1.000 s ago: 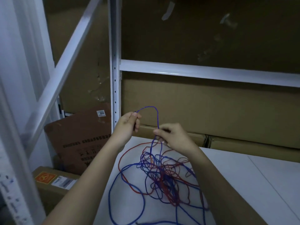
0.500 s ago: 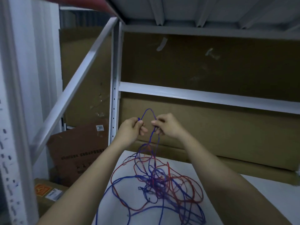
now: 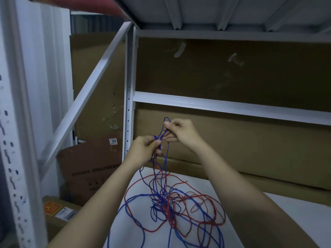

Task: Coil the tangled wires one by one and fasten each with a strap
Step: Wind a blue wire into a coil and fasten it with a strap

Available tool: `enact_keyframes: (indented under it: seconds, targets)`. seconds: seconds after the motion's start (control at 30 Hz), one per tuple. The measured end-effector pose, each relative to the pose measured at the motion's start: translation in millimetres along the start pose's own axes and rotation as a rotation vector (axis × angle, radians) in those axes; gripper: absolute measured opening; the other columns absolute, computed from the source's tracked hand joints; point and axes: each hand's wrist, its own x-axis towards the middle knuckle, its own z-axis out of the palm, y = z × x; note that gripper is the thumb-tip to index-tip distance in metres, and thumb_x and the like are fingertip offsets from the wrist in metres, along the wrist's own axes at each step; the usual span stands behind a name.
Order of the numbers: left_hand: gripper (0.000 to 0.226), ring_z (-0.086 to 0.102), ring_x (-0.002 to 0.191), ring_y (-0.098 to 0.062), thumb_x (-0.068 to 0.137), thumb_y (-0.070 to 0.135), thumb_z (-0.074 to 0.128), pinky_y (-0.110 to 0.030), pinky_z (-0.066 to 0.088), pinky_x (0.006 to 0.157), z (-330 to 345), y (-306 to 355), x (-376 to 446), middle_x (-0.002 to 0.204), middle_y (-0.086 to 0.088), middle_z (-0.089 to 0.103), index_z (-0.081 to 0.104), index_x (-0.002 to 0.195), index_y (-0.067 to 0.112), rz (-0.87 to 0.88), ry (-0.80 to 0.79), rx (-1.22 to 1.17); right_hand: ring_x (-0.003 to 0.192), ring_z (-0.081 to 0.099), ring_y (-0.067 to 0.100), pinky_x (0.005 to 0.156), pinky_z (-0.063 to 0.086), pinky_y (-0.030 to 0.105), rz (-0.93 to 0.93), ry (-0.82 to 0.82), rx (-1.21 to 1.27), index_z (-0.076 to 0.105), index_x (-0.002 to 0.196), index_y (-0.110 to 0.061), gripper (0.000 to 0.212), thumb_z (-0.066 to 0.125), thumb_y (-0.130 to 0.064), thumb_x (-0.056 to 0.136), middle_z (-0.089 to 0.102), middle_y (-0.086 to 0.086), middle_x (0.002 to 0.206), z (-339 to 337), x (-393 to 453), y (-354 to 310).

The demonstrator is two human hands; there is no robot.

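Pinching the blue wire (image 3: 165, 126) just above the table (image 3: 295, 212), the two hands sit close together, right hand (image 3: 180, 131) higher than left hand (image 3: 146, 146), while its length hangs straight down into the red-and-blue tangle (image 3: 172, 204) below them.

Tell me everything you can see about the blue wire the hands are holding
The blue wire is thin, flexible and looks plastic-coated. Its top forms a narrow loop raised above the white table. The right hand pinches it near the loop and the left hand pinches it just below. From there strands hang down into a loose tangle on the table, snarled with a red wire, with wide blue loops spreading toward the near edge.
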Motion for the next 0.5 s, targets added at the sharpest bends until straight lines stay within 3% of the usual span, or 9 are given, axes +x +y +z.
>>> enact_keyframes:
  seconds: [0.2, 0.27, 0.37, 0.43, 0.5]
  targets:
    - [0.021, 0.055, 0.048, -0.005, 0.094, 0.004, 0.055, -0.016, 0.045, 0.047, 0, -2, 2, 0.06, -0.002, 0.06, 0.067, 0.077, 0.001, 0.029, -0.034, 0.024, 0.052, 0.063, 0.015, 0.055, 0.058, 0.024, 0.058, 0.068, 0.146, 0.046, 0.076, -0.011, 0.028, 0.04, -0.021, 0.102, 0.05, 0.009, 0.068, -2, -5, 10]
    - [0.026, 0.058, 0.049, -0.007, 0.093, 0.005, 0.057, -0.024, 0.049, 0.051, -2, -11, 6, 0.056, 0.0, 0.061, 0.066, 0.069, 0.008, 0.045, -0.008, 0.108, 0.052, 0.061, 0.018, 0.052, 0.056, 0.027, 0.129, 0.117, 0.275, 0.043, 0.078, -0.013, 0.029, 0.036, -0.024, 0.103, 0.044, 0.005, 0.064, -1, -6, 16]
    - [0.024, 0.066, 0.063, -0.032, 0.092, 0.008, 0.059, -0.045, 0.055, 0.067, -9, -28, 19, 0.061, -0.013, 0.066, 0.068, 0.071, -0.001, 0.062, 0.032, 0.194, 0.042, 0.041, 0.011, 0.047, 0.037, 0.023, 0.154, 0.113, 0.414, 0.038, 0.076, -0.018, 0.032, 0.03, -0.03, 0.104, 0.032, 0.0, 0.059, -5, -8, 23]
    - [0.024, 0.066, 0.071, -0.038, 0.092, 0.009, 0.059, -0.045, 0.053, 0.07, -10, -35, 24, 0.068, -0.019, 0.068, 0.067, 0.073, -0.003, 0.057, 0.062, 0.213, 0.042, 0.028, 0.009, 0.051, 0.024, 0.023, 0.153, 0.064, 0.453, 0.038, 0.076, -0.018, 0.033, 0.03, -0.033, 0.104, 0.027, -0.003, 0.057, -11, -9, 28]
    - [0.028, 0.063, 0.069, -0.037, 0.092, 0.01, 0.058, -0.038, 0.048, 0.063, -10, -42, 29, 0.068, -0.017, 0.066, 0.063, 0.067, -0.002, 0.069, 0.124, 0.277, 0.045, 0.024, 0.009, 0.054, 0.02, 0.025, 0.183, -0.018, 0.414, 0.043, 0.078, -0.018, 0.031, 0.034, -0.034, 0.103, 0.027, -0.005, 0.055, -19, -10, 34]
